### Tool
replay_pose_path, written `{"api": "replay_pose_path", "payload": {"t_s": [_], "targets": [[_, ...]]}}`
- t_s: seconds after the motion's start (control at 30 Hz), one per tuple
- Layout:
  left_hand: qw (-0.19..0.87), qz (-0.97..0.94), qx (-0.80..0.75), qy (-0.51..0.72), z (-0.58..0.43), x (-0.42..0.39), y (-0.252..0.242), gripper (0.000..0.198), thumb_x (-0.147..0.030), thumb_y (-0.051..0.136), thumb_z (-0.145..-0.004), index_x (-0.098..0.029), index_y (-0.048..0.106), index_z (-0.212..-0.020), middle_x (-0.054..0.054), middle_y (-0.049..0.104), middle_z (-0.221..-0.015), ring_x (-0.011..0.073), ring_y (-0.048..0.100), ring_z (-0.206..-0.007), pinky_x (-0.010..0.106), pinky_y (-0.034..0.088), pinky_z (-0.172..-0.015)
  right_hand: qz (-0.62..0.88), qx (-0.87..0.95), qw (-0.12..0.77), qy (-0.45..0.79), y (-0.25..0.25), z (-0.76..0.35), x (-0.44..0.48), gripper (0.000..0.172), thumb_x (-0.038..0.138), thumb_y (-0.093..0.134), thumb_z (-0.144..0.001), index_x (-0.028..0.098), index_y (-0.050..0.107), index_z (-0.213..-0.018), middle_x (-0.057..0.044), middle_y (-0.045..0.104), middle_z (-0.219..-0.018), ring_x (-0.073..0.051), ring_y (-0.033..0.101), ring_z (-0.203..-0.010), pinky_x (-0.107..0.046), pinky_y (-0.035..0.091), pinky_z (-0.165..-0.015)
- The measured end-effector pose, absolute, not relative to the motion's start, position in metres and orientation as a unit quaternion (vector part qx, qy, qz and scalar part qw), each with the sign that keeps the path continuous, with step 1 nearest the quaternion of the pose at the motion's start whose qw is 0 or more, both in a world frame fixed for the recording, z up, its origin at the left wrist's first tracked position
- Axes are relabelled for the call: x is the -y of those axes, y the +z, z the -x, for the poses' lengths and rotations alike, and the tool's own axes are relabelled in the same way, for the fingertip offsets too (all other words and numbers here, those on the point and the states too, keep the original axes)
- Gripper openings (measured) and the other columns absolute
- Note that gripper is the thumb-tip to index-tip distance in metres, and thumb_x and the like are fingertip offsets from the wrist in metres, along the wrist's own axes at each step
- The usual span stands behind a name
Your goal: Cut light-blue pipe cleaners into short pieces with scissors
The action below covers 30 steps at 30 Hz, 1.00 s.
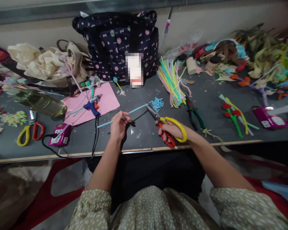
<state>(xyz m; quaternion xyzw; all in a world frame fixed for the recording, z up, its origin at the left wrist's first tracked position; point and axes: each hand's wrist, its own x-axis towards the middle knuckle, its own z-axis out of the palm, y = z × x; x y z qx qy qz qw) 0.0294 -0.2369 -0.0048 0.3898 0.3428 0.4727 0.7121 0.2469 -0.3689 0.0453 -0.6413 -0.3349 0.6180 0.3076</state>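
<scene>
Pinched in my left hand point(120, 124) is a light blue pipe cleaner point(138, 109), its long end slanting up to the right and a shorter tail sticking out to the left. My right hand point(169, 129) grips scissors point(173, 125) with one yellow and one red handle loop. Their blades point up and left, close to the far tip of the pipe cleaner; whether they touch it I cannot tell. A small pile of cut blue pieces point(157, 103) lies on the dark table just beyond the blades.
Behind stands a dark patterned bag point(120, 48). Right of the pile are a bundle of pastel pipe cleaners point(172, 82) and green-handled pliers point(194, 115). To the left lie a blue glue gun point(92, 108) on pink paper point(108, 99), a bottle point(39, 102) and other scissors point(31, 127).
</scene>
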Motion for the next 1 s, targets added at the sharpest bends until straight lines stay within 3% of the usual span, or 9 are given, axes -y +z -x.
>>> {"api": "replay_pose_path", "payload": {"t_s": [0.13,0.33,0.63,1.0], "targets": [[0.714,-0.397,-0.34,0.466,-0.029,0.237,-0.006,0.031,-0.046,0.071,-0.082,-0.016,0.072,-0.076,0.002,0.064,-0.061,0.0117,0.062,-0.056,0.023,0.052,-0.061,0.648,0.341,0.297,0.612,0.055,-0.243,0.368,0.024,0.015,0.052,-0.08,0.019,0.052,-0.104,0.005,0.06,-0.052,-0.011,0.053,-0.034,-0.019,0.044,-0.032],[0.719,-0.407,-0.335,0.453,-0.029,0.238,-0.005,0.032,-0.046,0.071,-0.082,-0.016,0.073,-0.075,0.003,0.064,-0.06,0.0117,0.062,-0.056,0.023,0.052,-0.061,0.659,0.348,0.292,0.599,0.056,-0.241,0.366,0.023,0.015,0.054,-0.078,0.019,0.055,-0.101,0.004,0.063,-0.053,-0.013,0.057,-0.037,-0.02,0.047,-0.035],[0.72,-0.408,-0.335,0.449,-0.032,0.239,-0.004,0.033,-0.047,0.074,-0.079,-0.015,0.074,-0.075,0.003,0.065,-0.06,0.0116,0.062,-0.056,0.023,0.052,-0.062,0.663,0.369,0.276,0.59,0.046,-0.245,0.366,0.009,0.018,0.053,-0.078,0.017,0.059,-0.084,0.002,0.059,-0.045,-0.013,0.055,-0.035,-0.021,0.048,-0.036],[0.713,-0.41,-0.354,0.445,-0.033,0.24,-0.004,0.033,-0.046,0.073,-0.08,-0.014,0.073,-0.074,0.003,0.064,-0.059,0.0122,0.062,-0.056,0.024,0.053,-0.062,0.66,0.387,0.28,0.58,0.045,-0.246,0.365,0.014,0.021,0.055,-0.081,0.019,0.06,-0.094,0.003,0.061,-0.049,-0.013,0.055,-0.035,-0.022,0.048,-0.035]]}}
